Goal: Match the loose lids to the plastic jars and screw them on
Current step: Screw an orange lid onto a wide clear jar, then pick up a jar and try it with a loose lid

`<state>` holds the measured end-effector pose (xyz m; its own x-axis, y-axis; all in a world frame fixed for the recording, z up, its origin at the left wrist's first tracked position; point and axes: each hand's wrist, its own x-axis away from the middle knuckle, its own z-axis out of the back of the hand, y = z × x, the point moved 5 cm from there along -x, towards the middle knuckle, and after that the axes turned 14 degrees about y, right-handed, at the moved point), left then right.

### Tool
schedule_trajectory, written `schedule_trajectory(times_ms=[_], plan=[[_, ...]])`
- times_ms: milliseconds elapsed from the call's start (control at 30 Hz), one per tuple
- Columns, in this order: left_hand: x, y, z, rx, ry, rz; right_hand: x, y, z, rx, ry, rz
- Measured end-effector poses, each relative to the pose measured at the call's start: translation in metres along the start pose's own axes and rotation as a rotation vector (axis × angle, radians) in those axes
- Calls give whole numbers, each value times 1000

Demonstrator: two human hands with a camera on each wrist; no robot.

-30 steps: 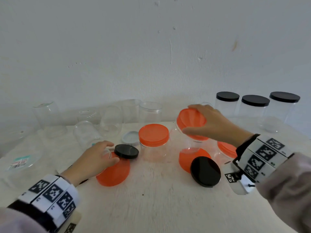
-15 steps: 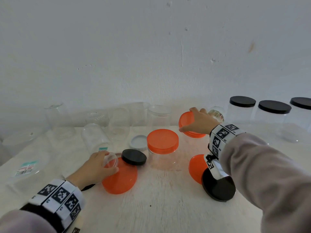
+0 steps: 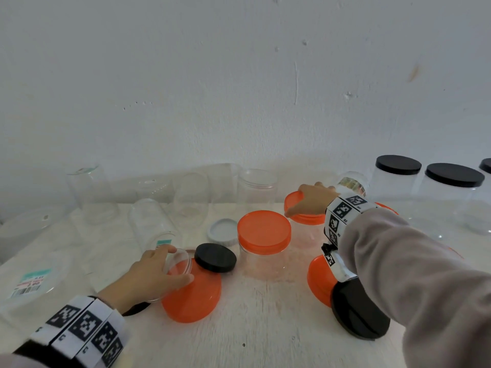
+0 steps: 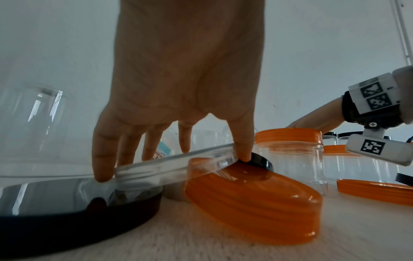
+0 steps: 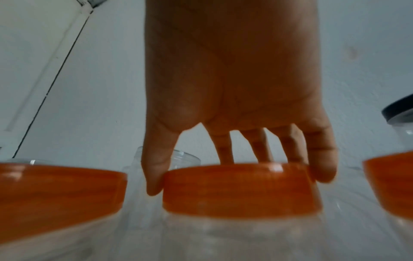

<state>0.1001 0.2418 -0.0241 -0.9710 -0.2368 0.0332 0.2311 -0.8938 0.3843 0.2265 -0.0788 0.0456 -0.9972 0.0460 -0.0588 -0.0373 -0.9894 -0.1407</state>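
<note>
The right hand (image 3: 309, 201) has carried its orange-lidded jar (image 3: 305, 217) back toward the table's far edge, fingers still clasping the lid; left hand (image 3: 151, 272) grasps a lying clear jar (image 3: 156, 227), likely next.

Left hand (image 4: 178, 88) seemingly grips clear lid (image 4: 174, 164).

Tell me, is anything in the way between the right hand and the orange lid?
No, nothing visible. The right hand grips the orange lid, its fingers curled round the rim, and the lid sits on a clear jar.
</note>
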Motion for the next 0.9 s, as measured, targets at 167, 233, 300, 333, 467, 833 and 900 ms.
schedule_trajectory(times_ms=[167, 233, 300, 333, 467, 833, 900], plan=[[5, 6, 2, 30, -49, 8, -6, -17, 25, 116, -12, 95], [7, 9, 3, 91, -57, 28, -9, -35, 45, 102, 51, 158], [8, 13, 4, 132, -65, 39, -13, -56, 62, 65, 92, 227], [9, 15, 5, 145, -66, 32, -16, -67, 68, 39, 104, 258], [13, 22, 14, 240, 0, 8, -30, -116, 76, -54, 125, 350], [15, 7, 27, 423, 119, 72, -92, -201, 24, -73, 46, 286], [15, 5, 30, 448, 136, 60, -102, -202, 18, -90, 54, 249]])
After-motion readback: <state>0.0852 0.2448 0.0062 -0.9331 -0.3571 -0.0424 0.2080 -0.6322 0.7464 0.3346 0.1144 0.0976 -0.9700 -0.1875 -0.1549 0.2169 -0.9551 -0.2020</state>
